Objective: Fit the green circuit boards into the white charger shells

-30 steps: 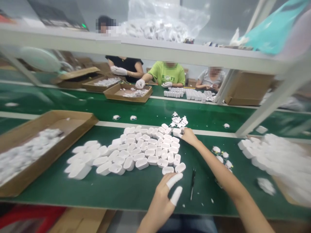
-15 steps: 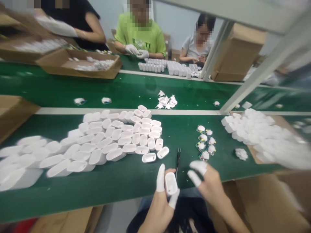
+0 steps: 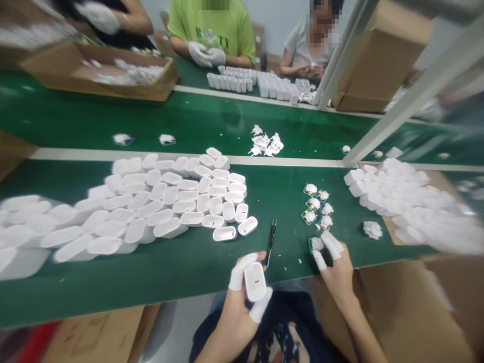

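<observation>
My left hand (image 3: 238, 307) is shut on a white plastic earbud case shell (image 3: 255, 282) with a small dark slot, and white finger cots cover two of its fingers. My right hand (image 3: 336, 267), also with cots, has its fingers apart at a small green circuit board with a white cap (image 3: 315, 244). Whether that hand has hold of the board I cannot tell. Several similar boards (image 3: 312, 204) lie in a loose group beyond it. Black tweezers (image 3: 270, 242) lie on the green bench (image 3: 151, 282) between my hands, beside rows of white case shells (image 3: 170, 206).
A heap of white shells on cardboard (image 3: 404, 201) lies to the right, with a white tuft (image 3: 372, 230) beside it. White scraps (image 3: 266, 143) lie beyond a pale strip. Gloved co-workers (image 3: 212, 35) sort shells across the bench, near a cardboard box (image 3: 98, 75) and a metal post (image 3: 416, 96).
My view has swung further right. My right hand has moved forward to the small boards, and my left hand has raised the shell and turned it, showing its slot.
</observation>
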`<control>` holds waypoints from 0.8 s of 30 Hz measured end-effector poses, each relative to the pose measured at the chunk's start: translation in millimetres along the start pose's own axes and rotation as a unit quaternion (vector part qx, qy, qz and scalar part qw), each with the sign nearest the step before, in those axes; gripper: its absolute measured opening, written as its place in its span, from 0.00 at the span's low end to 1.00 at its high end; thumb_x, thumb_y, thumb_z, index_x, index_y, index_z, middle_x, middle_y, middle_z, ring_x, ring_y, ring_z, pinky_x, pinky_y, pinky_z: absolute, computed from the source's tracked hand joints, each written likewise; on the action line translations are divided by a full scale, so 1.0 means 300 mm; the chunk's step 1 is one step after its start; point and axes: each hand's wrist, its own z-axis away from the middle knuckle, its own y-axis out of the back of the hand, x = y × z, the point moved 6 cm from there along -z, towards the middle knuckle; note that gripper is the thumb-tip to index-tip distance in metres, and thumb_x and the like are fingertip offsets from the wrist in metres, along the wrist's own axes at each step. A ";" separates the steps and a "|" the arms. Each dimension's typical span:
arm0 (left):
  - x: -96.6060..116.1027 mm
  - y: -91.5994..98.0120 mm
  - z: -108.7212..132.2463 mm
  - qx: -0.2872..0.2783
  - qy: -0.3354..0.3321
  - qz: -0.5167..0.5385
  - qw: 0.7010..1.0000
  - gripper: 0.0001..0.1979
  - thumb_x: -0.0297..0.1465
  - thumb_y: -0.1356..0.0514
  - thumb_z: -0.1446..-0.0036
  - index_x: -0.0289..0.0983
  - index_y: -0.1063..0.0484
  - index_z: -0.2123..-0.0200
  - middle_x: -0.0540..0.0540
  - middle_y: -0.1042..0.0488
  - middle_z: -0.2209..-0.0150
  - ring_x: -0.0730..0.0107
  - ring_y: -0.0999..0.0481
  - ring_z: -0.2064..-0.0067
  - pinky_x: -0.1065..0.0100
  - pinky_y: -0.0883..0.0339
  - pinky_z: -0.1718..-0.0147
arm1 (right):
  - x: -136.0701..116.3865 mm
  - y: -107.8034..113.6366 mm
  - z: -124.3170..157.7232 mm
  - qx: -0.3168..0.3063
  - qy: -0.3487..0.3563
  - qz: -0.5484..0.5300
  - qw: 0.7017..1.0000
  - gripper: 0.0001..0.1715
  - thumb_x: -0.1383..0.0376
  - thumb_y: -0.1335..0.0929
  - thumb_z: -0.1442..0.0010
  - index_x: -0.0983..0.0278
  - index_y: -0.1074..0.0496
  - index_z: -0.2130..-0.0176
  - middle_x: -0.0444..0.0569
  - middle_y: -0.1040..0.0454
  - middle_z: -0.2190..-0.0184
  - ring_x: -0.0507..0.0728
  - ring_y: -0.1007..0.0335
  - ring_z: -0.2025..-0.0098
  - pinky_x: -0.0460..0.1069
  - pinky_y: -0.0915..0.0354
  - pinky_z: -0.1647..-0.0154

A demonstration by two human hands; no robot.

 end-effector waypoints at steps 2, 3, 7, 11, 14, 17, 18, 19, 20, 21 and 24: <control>0.005 -0.011 -0.009 -0.019 0.014 -0.026 0.999 0.23 0.36 0.38 0.33 0.43 0.36 0.37 0.37 0.29 0.39 0.54 0.22 0.43 0.51 0.27 0.40 | 0.009 -0.014 -0.006 -0.002 -0.065 0.021 0.998 0.25 0.58 0.31 0.29 0.73 0.26 0.41 0.72 0.20 0.51 0.74 0.23 0.52 0.70 0.22 0.54; 0.007 -0.017 -0.012 -0.028 0.022 -0.041 0.999 0.24 0.36 0.39 0.32 0.42 0.37 0.36 0.36 0.29 0.40 0.53 0.22 0.42 0.49 0.29 0.39 | 0.011 -0.025 -0.011 -0.013 -0.090 0.024 0.996 0.24 0.56 0.31 0.29 0.73 0.24 0.44 0.72 0.20 0.53 0.75 0.23 0.53 0.71 0.23 0.55; 0.021 -0.040 -0.023 -0.059 0.019 -0.088 0.994 0.24 0.34 0.43 0.30 0.41 0.41 0.33 0.36 0.32 0.40 0.52 0.25 0.38 0.46 0.33 0.35 | -0.001 -0.038 -0.042 -0.057 -0.127 -0.015 0.990 0.18 0.59 0.34 0.28 0.68 0.20 0.52 0.64 0.18 0.58 0.69 0.20 0.58 0.66 0.22 0.55; 0.061 -0.064 -0.043 -0.108 -0.033 -0.087 0.990 0.27 0.32 0.41 0.32 0.40 0.42 0.33 0.35 0.33 0.38 0.52 0.25 0.38 0.47 0.32 0.36 | -0.056 0.023 -0.080 -0.081 -0.115 -0.146 0.979 0.16 0.61 0.31 0.31 0.63 0.23 0.46 0.54 0.17 0.59 0.60 0.18 0.61 0.55 0.19 0.57; 0.092 -0.074 -0.067 -0.137 -0.047 -0.077 0.987 0.24 0.32 0.40 0.33 0.40 0.36 0.36 0.35 0.30 0.40 0.51 0.22 0.41 0.49 0.28 0.39 | -0.134 0.098 -0.107 -0.053 -0.103 -0.302 0.946 0.17 0.64 0.26 0.34 0.58 0.22 0.46 0.54 0.18 0.51 0.61 0.17 0.53 0.54 0.19 0.55; 0.114 -0.079 -0.085 -0.162 -0.039 -0.073 0.983 0.25 0.33 0.36 0.36 0.40 0.33 0.36 0.35 0.25 0.40 0.50 0.20 0.42 0.49 0.26 0.39 | -0.222 0.161 -0.125 -0.032 -0.096 -0.402 0.910 0.17 0.63 0.23 0.36 0.55 0.21 0.47 0.54 0.18 0.51 0.64 0.17 0.51 0.57 0.19 0.54; 0.122 -0.082 -0.087 -0.173 -0.042 -0.071 0.982 0.26 0.33 0.34 0.37 0.41 0.32 0.36 0.35 0.24 0.40 0.49 0.19 0.42 0.49 0.26 0.39 | -0.248 0.175 -0.129 -0.030 -0.099 -0.432 0.896 0.17 0.60 0.23 0.35 0.54 0.21 0.47 0.54 0.18 0.52 0.65 0.17 0.51 0.58 0.19 0.53; 0.132 -0.084 -0.088 -0.182 -0.049 -0.070 0.980 0.28 0.34 0.32 0.38 0.41 0.32 0.36 0.35 0.22 0.40 0.49 0.19 0.41 0.50 0.26 0.38 | -0.271 0.185 -0.132 -0.029 -0.107 -0.459 0.881 0.17 0.57 0.24 0.35 0.54 0.22 0.47 0.55 0.18 0.53 0.66 0.17 0.51 0.59 0.19 0.53; 0.144 -0.086 -0.088 -0.188 -0.062 -0.070 0.978 0.29 0.34 0.31 0.39 0.41 0.31 0.36 0.36 0.21 0.40 0.49 0.19 0.41 0.51 0.26 0.38 | -0.289 0.192 -0.134 -0.027 -0.117 -0.480 0.869 0.18 0.55 0.25 0.33 0.54 0.23 0.45 0.55 0.18 0.53 0.66 0.17 0.50 0.59 0.19 0.52; 0.157 -0.086 -0.087 -0.190 -0.078 -0.073 0.976 0.29 0.34 0.30 0.39 0.41 0.31 0.36 0.37 0.20 0.41 0.49 0.19 0.41 0.52 0.26 0.38 | -0.304 0.195 -0.135 -0.028 -0.125 -0.495 0.860 0.20 0.54 0.26 0.32 0.53 0.25 0.44 0.55 0.19 0.52 0.66 0.17 0.50 0.60 0.19 0.52; 0.191 -0.081 -0.079 -0.185 -0.120 -0.080 0.972 0.28 0.33 0.30 0.38 0.41 0.30 0.37 0.38 0.20 0.41 0.51 0.18 0.41 0.57 0.24 0.40 | -0.338 0.190 -0.137 -0.055 -0.099 -0.520 0.847 0.23 0.57 0.27 0.31 0.50 0.27 0.39 0.55 0.20 0.50 0.65 0.19 0.48 0.59 0.19 0.51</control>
